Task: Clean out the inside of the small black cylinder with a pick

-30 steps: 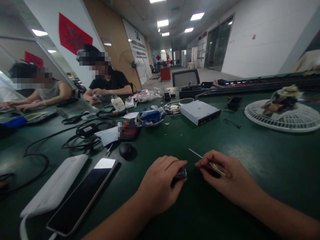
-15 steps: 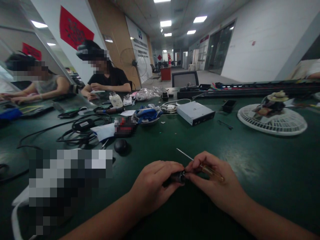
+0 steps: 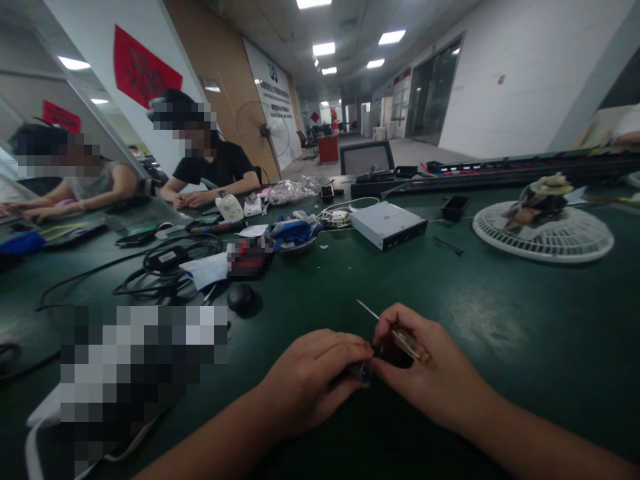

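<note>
My left hand (image 3: 320, 370) is closed around a small dark cylindrical part (image 3: 361, 371), most of it hidden by the fingers. Its end with a lighter rim faces my right hand (image 3: 420, 360). A screwdriver (image 3: 411, 344) with a clear amber handle is held in the right hand, its thin metal shaft pointing up and to the left, away from the part. The thumb and a fingertip of that hand meet at the end of the dark part; whether they pinch anything small there I cannot make out. Both hands are just above the green table (image 3: 310, 303).
A black mouse (image 3: 241, 298) lies left of my hands. Beyond are a grey disc drive (image 3: 389, 225), a blue cloth (image 3: 293, 231), coiled black cables (image 3: 160, 263) and a white fan grille (image 3: 543, 233) with a motor. Two people sit at the far left.
The dark part has tilted, so its open end shows less. My right hand has shifted slightly left, and the screwdriver handle has swung a little with it.
</note>
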The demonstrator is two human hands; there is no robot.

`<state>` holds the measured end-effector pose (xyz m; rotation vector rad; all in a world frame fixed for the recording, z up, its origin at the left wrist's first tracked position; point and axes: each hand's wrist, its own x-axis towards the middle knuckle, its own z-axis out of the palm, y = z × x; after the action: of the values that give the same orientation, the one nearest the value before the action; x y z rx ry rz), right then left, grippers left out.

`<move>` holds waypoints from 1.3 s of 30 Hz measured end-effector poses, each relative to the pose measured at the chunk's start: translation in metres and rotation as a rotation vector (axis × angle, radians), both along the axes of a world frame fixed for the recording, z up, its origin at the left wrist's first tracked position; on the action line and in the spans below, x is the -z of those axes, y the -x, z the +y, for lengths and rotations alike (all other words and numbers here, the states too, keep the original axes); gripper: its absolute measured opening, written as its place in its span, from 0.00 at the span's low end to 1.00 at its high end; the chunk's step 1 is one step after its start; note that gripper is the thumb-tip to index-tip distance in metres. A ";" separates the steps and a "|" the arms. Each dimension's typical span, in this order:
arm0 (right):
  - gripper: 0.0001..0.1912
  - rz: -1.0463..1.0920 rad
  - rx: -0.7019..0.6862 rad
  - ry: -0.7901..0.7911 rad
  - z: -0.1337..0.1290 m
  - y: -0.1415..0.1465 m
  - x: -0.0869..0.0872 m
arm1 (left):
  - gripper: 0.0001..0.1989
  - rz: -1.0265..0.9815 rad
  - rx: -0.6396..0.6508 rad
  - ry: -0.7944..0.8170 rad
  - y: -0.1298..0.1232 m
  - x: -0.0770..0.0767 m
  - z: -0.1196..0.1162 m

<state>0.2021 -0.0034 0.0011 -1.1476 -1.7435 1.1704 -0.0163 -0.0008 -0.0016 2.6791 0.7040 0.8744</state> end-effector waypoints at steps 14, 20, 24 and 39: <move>0.15 0.012 -0.184 -0.004 0.001 -0.006 -0.002 | 0.15 0.105 0.040 -0.037 -0.002 -0.002 -0.001; 0.10 0.002 -0.069 0.001 0.003 -0.007 0.002 | 0.16 0.036 0.029 0.064 0.000 -0.002 0.001; 0.09 0.024 -0.059 0.015 0.003 -0.008 0.004 | 0.16 -0.037 0.013 0.095 -0.001 -0.001 0.002; 0.13 0.138 -0.119 0.118 0.005 -0.006 0.002 | 0.08 -0.025 0.042 0.032 -0.001 -0.002 0.001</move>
<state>0.2085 0.0017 -0.0012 -1.0158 -1.6748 1.4069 -0.0152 -0.0003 0.0002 2.6406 0.6476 0.8766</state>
